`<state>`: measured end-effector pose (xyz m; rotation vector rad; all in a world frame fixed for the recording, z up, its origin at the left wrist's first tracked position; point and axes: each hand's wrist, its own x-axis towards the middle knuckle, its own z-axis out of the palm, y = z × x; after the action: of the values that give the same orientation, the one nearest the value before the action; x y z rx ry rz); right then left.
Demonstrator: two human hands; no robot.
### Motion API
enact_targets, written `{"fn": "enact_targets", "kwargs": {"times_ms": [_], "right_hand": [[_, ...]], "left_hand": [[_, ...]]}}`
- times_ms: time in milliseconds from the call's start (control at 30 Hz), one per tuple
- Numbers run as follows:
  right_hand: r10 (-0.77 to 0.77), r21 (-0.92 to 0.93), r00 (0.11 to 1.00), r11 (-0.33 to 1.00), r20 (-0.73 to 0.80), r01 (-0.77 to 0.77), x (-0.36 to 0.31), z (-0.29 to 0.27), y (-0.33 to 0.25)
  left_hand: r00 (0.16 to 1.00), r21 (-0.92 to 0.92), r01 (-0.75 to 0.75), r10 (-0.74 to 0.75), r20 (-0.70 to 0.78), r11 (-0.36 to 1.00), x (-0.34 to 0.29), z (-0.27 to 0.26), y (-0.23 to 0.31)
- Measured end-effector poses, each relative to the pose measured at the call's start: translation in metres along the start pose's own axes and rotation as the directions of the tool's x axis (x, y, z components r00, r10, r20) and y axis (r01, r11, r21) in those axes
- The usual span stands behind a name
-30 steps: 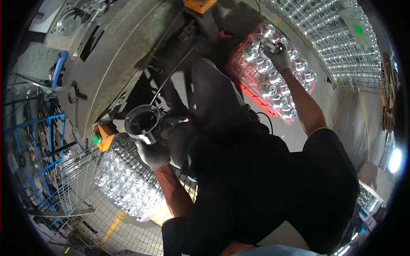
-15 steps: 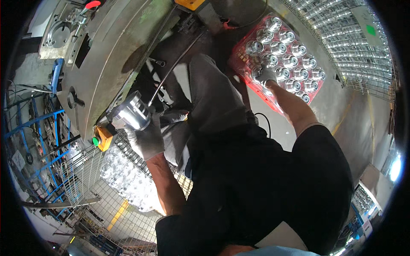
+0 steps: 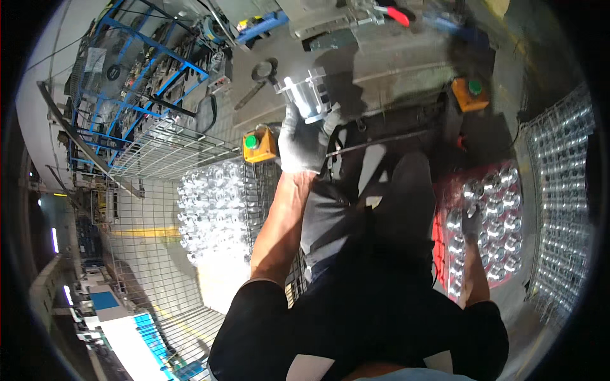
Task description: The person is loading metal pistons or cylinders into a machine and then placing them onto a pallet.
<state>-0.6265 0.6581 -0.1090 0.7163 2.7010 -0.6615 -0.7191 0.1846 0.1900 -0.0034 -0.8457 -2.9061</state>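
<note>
My left hand [image 3: 301, 145], in a whitish glove, is closed around a shiny metal cup-shaped part [image 3: 307, 100] with small tabs at its rim. It holds the part up at the near edge of the workbench [image 3: 387, 89]. On the right, my gloved right hand [image 3: 471, 223] reaches down among metal cups on a red tray [image 3: 438, 244]. A metal cup [image 3: 454, 220] lies just beside its fingers. The fingers are small and partly hidden, so their grip on any cup does not show.
A wire cage [image 3: 146, 213] at the left holds a bright stack of metal parts [image 3: 216, 197]. Orange boxes with green buttons sit at the bench's left [image 3: 259, 145] and right [image 3: 469, 95]. A red-handled clamp [image 3: 394, 15] is on top. More parts fill a wire basket [image 3: 559, 184] far right.
My view has turned, so the bench now lies across the top. The left hand still holds the metal part, now up against the bench edge. The right hand stays among the cups.
</note>
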Motion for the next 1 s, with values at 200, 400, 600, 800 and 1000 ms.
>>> {"fn": "enact_targets", "kwargs": {"times_ms": [200,400,600,800,1000], "right_hand": [[-0.206,0.279,0.974,0.934,-0.090,0.223,-0.010,-0.007,-0.047],[-0.238,0.534,0.971,0.818,-0.025,0.214,-0.040,-0.036,-0.120],[-0.267,0.492,0.959,0.825,-0.091,0.277,-0.034,-0.033,-0.116],[-0.228,0.473,0.973,0.853,-0.038,0.219,-0.044,-0.047,-0.137],[-0.436,0.466,0.892,0.769,-0.119,0.438,-0.040,-0.066,-0.177]], "left_hand": [[0.999,0.031,0.013,-0.012,-0.033,0.999,0.089,0.020,0.010],[0.993,-0.027,0.121,-0.120,0.013,0.992,0.165,0.020,0.001],[0.986,-0.111,0.165,-0.167,-0.006,0.980,0.194,0.029,-0.012],[0.998,-0.034,0.048,-0.049,-0.047,0.998,0.231,0.029,-0.029],[0.985,-0.110,0.110,-0.123,-0.121,0.988,0.272,0.017,-0.063]]}}
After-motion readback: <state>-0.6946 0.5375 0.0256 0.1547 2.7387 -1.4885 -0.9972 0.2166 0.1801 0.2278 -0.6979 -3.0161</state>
